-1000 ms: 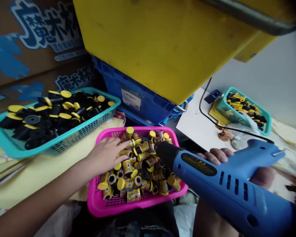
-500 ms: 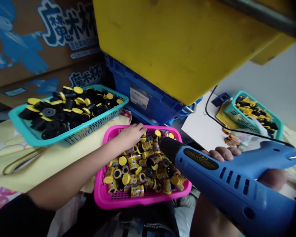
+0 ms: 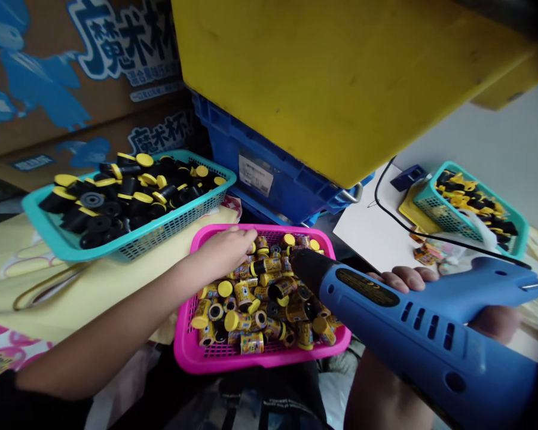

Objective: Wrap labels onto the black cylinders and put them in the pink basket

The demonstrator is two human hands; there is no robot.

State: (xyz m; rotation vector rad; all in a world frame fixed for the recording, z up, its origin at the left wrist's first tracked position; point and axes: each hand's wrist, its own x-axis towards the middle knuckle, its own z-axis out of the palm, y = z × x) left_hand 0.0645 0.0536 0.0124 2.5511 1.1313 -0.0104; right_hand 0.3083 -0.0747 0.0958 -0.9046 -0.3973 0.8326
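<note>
My left hand (image 3: 228, 251) reaches into the far left part of a pink basket (image 3: 260, 362), palm down. Its fingers are curled beside a yellow cap (image 3: 251, 248); whatever they pinch is mostly hidden beneath them. The basket is full of small canisters (image 3: 251, 343) with printed yellow wraps, some yellow-capped and some showing dark open ends. My right hand (image 3: 403, 279) is wrapped around a blue glue gun (image 3: 412, 322), partly hidden behind it. The gun's black nozzle (image 3: 311, 269) points left over the basket's right side, close above the canisters.
A teal basket (image 3: 170, 232) at left holds black canisters with yellow caps. A blue crate (image 3: 269, 161) stands behind, under an overhanging yellow bin (image 3: 318, 77). At right, a black cord (image 3: 421, 235) crosses before another teal basket (image 3: 439, 215). Cardboard boxes (image 3: 107, 101) are stacked behind left.
My left hand has moved from over the canisters to the basket's far left side, then slightly back left with fingers curled. The view has shifted a little; the glue gun stays over the basket.
</note>
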